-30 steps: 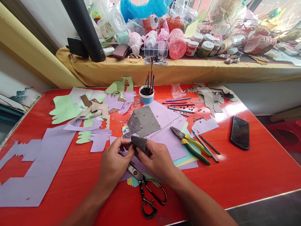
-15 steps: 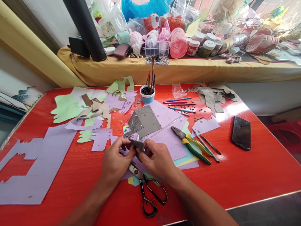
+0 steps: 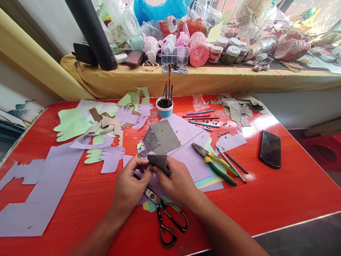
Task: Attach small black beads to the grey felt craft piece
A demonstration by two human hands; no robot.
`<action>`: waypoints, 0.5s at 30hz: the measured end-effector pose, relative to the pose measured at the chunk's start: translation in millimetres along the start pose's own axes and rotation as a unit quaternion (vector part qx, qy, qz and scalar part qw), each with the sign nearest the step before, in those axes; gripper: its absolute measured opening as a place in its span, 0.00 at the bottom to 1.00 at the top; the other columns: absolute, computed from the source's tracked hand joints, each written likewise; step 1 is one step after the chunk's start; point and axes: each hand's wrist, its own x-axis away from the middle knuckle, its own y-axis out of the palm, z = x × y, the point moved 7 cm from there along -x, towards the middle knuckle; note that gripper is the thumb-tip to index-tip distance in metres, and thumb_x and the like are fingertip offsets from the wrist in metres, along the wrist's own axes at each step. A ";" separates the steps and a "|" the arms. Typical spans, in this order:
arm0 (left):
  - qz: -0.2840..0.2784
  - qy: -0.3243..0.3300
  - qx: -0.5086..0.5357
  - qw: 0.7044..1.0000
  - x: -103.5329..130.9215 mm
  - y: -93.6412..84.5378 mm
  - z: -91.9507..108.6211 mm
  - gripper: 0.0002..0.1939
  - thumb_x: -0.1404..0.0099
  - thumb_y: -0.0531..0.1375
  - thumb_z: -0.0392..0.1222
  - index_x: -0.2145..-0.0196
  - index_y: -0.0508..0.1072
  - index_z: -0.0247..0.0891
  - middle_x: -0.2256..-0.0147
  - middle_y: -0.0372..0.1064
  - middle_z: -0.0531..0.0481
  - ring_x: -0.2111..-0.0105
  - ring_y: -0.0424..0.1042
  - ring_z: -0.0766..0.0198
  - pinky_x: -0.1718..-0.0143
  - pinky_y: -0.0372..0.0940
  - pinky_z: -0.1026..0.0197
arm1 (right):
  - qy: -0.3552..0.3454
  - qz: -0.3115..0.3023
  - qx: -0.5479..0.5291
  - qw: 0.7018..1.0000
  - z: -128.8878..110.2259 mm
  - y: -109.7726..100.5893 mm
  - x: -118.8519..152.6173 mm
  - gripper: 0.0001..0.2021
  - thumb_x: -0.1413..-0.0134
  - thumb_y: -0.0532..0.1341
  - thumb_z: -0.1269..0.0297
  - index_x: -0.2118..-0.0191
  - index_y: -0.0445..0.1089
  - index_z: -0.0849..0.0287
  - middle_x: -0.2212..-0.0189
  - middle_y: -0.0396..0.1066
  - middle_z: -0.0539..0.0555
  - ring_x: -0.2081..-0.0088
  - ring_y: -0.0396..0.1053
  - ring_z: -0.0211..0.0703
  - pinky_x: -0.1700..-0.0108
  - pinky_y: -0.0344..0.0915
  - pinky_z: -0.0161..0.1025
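Observation:
A small dark grey piece [image 3: 157, 161] is held up between both hands, above the purple sheets [image 3: 195, 163]. My left hand [image 3: 132, 181] pinches its left end between thumb and fingers. On its right side, my right hand [image 3: 179, 179] is closed with the thumb underneath. The fingers hide part of the piece. Black-handled scissors [image 3: 166, 217] lie just below the hands, their blades partly covered by my left hand. Beyond the piece, a flat grey sheet [image 3: 167, 137] rests on the purple sheets.
Pliers [image 3: 213, 161] with green and yellow handles lie to the right, near a black phone [image 3: 270, 149]. A cup [image 3: 164, 111] of brushes stands at the back. Paper cutouts [image 3: 70, 122] cover the left side. Jars [image 3: 215, 54] line the ledge.
The grey piece has been turned, so more of its flat face shows. A silvery tip that stood up behind it is no longer visible. The view has shifted slightly.

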 end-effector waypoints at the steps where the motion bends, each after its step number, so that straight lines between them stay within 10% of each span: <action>1: -0.006 -0.001 0.007 1.000 0.4 0.8 0.6 0.09 0.37 0.65 0.50 0.66 0.75 0.42 0.70 0.75 0.55 0.72 0.72 0.63 0.71 0.68 0.64 | 0.000 -0.001 0.000 1.000 -0.2 0.2 -0.1 0.05 0.33 0.61 0.67 0.57 0.75 0.56 0.63 0.79 0.53 0.64 0.73 0.45 0.61 0.62 0.37; 15: -0.003 0.002 -0.048 0.999 3.6 1.9 14.1 0.07 0.40 0.63 0.48 0.70 0.74 0.43 0.74 0.73 0.56 0.78 0.68 0.65 0.78 0.64 0.66 | 0.039 0.003 0.010 0.999 7.2 4.6 -1.1 0.04 0.42 0.60 0.68 0.65 0.73 0.56 0.72 0.74 0.49 0.71 0.67 0.41 0.67 0.57 0.35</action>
